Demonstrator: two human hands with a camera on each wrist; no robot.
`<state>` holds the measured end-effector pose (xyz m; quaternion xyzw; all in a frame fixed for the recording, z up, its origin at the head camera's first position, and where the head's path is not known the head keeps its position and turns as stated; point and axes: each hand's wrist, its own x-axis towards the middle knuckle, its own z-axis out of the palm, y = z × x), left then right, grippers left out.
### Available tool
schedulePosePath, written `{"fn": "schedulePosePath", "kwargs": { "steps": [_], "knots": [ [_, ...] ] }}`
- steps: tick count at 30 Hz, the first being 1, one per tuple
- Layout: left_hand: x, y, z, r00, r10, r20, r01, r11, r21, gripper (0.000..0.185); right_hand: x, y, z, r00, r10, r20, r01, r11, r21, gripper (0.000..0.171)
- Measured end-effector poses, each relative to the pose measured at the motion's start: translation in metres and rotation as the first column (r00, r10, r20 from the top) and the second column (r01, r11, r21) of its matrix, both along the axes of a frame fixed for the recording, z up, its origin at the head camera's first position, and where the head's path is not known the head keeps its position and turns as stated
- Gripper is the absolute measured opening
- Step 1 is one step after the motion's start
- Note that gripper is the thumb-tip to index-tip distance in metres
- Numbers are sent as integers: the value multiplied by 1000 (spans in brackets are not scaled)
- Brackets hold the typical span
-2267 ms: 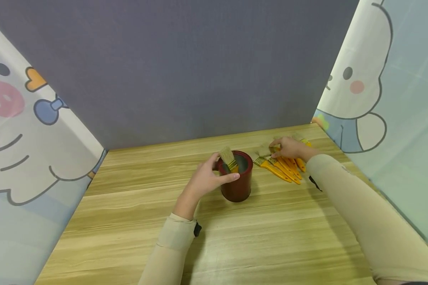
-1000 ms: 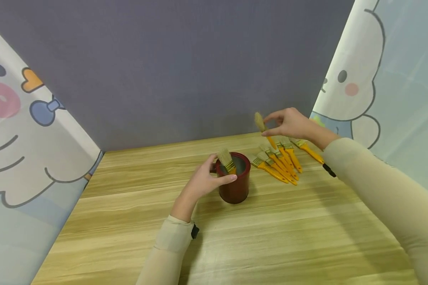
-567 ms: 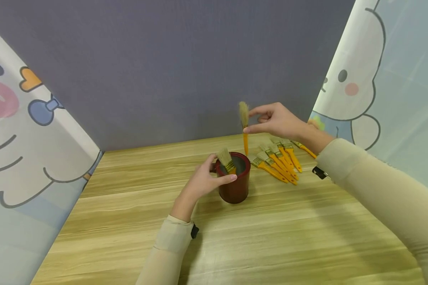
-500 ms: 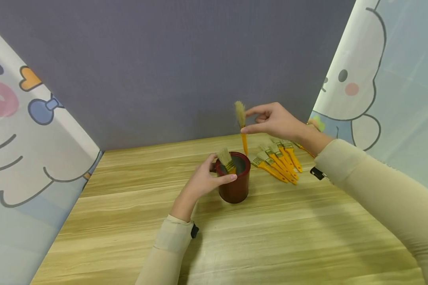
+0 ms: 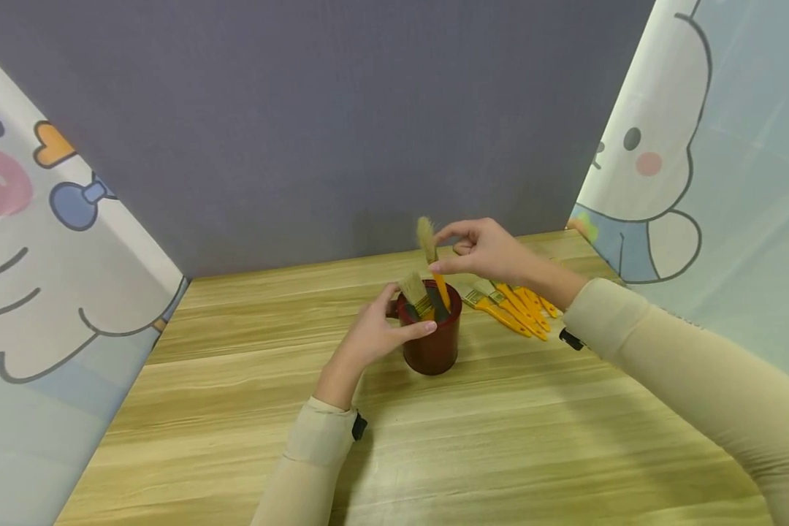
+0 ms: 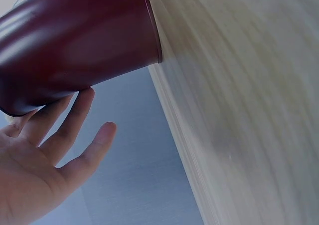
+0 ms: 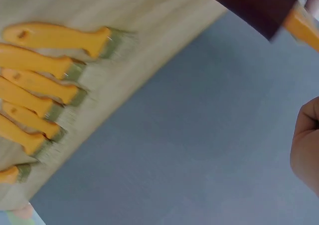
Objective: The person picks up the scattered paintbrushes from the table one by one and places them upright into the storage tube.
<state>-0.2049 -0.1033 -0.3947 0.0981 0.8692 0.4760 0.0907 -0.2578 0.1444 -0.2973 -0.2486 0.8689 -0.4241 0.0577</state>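
A dark red can (image 5: 430,351) stands upright on the table in the head view. My left hand (image 5: 371,334) holds it at the rim, thumb across the front and fingers at the far left side. In the left wrist view several fingertips touch the can's wall, while the little finger sits apart from it. One paintbrush (image 5: 413,287) leans inside, bristles up. Above the can, my right hand (image 5: 489,252) pinches a second paintbrush (image 5: 426,234) between thumb and index finger, bristles up. Its orange handle reaches down inside the rim, and the lower end is hidden.
Several paintbrushes with orange handles (image 5: 502,318) lie fanned out to the right of the can, partly hidden by the right arm. A grey panel (image 5: 329,131) rises behind the wooden table (image 5: 250,424). Printed cartoon walls (image 5: 749,190) close in both sides.
My right hand has picked a paintbrush off the pile, lifted it, carried it left and lowered its handle into the can. My left hand stays at the rim.
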Motion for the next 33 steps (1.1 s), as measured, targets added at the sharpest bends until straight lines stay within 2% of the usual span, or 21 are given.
{"fn": "schedulePosePath", "kwargs": {
  "steps": [7, 14, 26, 33],
  "knots": [
    [0, 0, 0, 1000, -15, -25, 15, 1000, 9, 78, 3, -6, -31, 999, -17, 27, 16, 999, 48, 48],
    [0, -2, 0, 999, -27, -41, 28, 999, 16, 78, 7, -11, -50, 994, -70, -78, 78, 992, 104, 44],
    [0, -2, -2, 999, -20, -37, 20, 1000, 4, 72, 12, -19, -58, 993, -88, -82, 101, 979, 178, 50],
    [0, -1, -2, 999, -15, -33, 14, 1000, -1, 82, 12, -17, -60, 991, -93, -93, 110, 976, 187, 49]
  ]
}}
